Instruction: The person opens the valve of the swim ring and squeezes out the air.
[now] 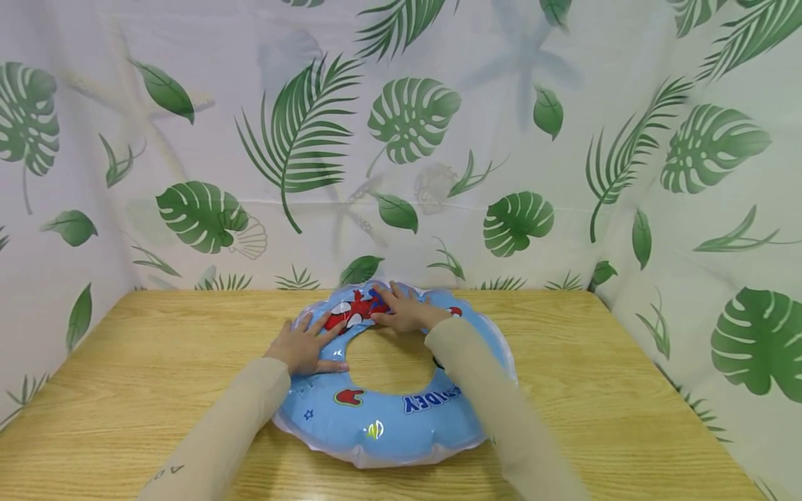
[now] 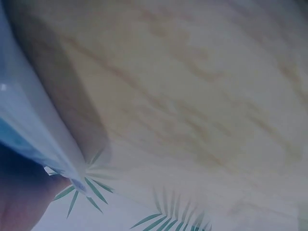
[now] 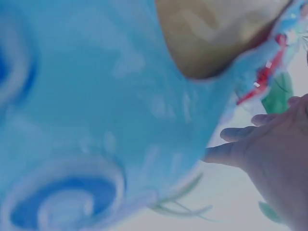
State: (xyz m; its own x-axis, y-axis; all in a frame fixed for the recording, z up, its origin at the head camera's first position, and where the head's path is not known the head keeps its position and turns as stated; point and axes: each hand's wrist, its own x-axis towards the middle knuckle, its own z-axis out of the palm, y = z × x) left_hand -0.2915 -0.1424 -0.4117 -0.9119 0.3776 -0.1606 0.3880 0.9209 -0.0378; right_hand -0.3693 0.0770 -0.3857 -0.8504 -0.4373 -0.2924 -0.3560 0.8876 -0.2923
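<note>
A light blue inflatable swim ring (image 1: pixel 401 435) lies flat on the wooden table, printed with red cartoon figures, a red hand and lettering. My left hand (image 1: pixel 305 349) rests on the ring's left side, fingers spread and thumb pointing across to the inner edge. On the far part of the ring lies my right hand (image 1: pixel 406 310), with fingers extended over the red and blue print. In the right wrist view the right hand (image 3: pixel 274 144) shows straight fingers beside the blue vinyl. Only a dark edge of the left hand (image 2: pixel 24 192) shows in the left wrist view, beside the ring's pale rim.
The wooden table (image 1: pixel 156 362) extends to both sides of the ring. Behind it and along both sides hangs a white curtain (image 1: pixel 464 125) printed with green leaves. The ring's far edge lies close to the back curtain.
</note>
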